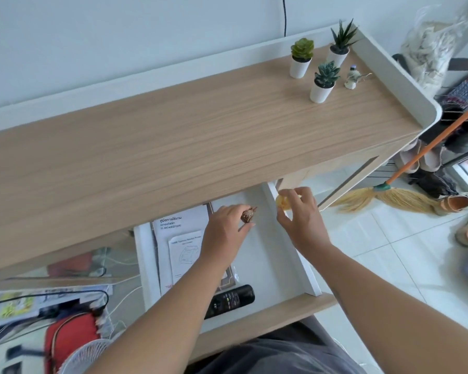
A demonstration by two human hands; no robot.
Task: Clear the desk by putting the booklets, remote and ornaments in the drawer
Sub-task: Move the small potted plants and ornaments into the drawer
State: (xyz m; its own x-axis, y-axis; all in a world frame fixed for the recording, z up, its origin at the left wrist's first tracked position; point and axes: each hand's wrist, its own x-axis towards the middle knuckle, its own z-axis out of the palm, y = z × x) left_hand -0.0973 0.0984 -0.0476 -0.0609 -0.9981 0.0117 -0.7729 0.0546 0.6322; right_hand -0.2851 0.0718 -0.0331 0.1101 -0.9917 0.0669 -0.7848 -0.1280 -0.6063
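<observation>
- Drawer [268,261] pulled out below the desk [200,136] edge, toward 6 o'clock; white floor bare on its 3 o'clock half, so room there for small pieces.
- Booklets [180,238] already inside, stacked flat along the 9 o'clock side; remote [233,297] laid crosswise at the 6 o'clock end, touching the stack's lower edge. Probably packed to one side to keep the rest free.
- Left hand [223,229] low over the drawer's middle, fingers curled round a small brown ornament [248,215], tip poking out toward 2 o'clock. Looks ready to set down on the bare floor beside the booklets.
- Right hand [301,215] above the drawer's 3 o'clock wall, fingertips pinching a pale yellow ornament [283,203]; not yet inside. Likely waiting its turn.
- Left on the desk at 1 o'clock: three potted plants [300,59] and a small figurine [353,76], close together. Likely more ornaments to go; task roughly half done.
- Risk: small pieces rolling once released; best placed, not dropped.
</observation>
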